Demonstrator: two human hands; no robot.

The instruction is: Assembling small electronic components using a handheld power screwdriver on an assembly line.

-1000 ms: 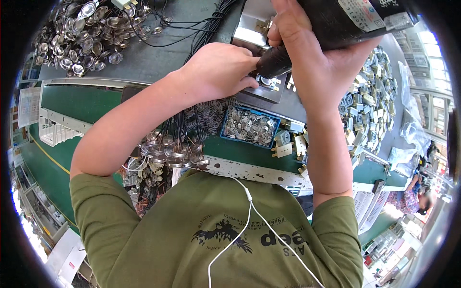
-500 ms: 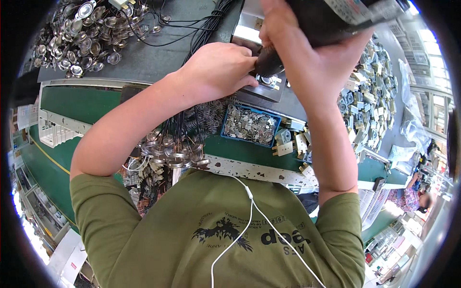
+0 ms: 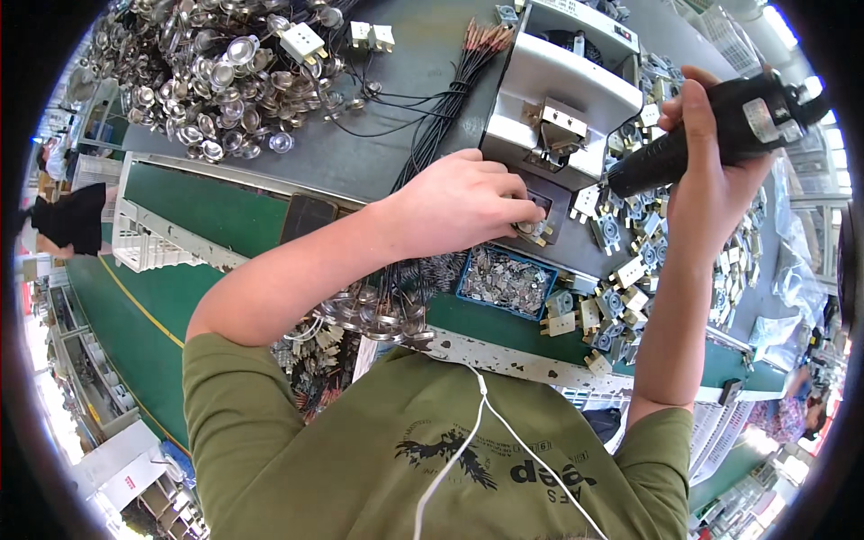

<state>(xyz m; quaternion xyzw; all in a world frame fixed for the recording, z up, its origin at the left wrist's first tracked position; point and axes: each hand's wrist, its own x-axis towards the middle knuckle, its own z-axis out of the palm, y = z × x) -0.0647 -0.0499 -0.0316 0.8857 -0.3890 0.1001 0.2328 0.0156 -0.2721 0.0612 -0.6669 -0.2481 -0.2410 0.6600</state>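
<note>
My right hand (image 3: pixel 711 171) is wrapped round a black electric screwdriver (image 3: pixel 740 121), held tilted to the right of a metal machine, its narrow end pointing left. On the dark fixture block (image 3: pixel 556 209) at the machine's front, my left hand (image 3: pixel 468 205) has its fingers closed on a small part with brass pins (image 3: pixel 535 231). The fingers hide most of that part. The screwdriver is apart from the part and the block. Just below the block, a blue tray (image 3: pixel 461 292) contains many small metal pieces.
The silver machine (image 3: pixel 513 103) stands behind the block. Metal cups with leads (image 3: pixel 229 85) are heaped at the far left, beside a bundle of black wires (image 3: pixel 441 117). White and grey connector blocks (image 3: pixel 630 273) pile up on the right. A white chipped table edge (image 3: pixel 504 358) runs near my body.
The screwdriver in my right hand has lifted off the fixture and moved right, tilting sideways. My left hand stays at the fixture. The whole view has shifted, showing more of the machine.
</note>
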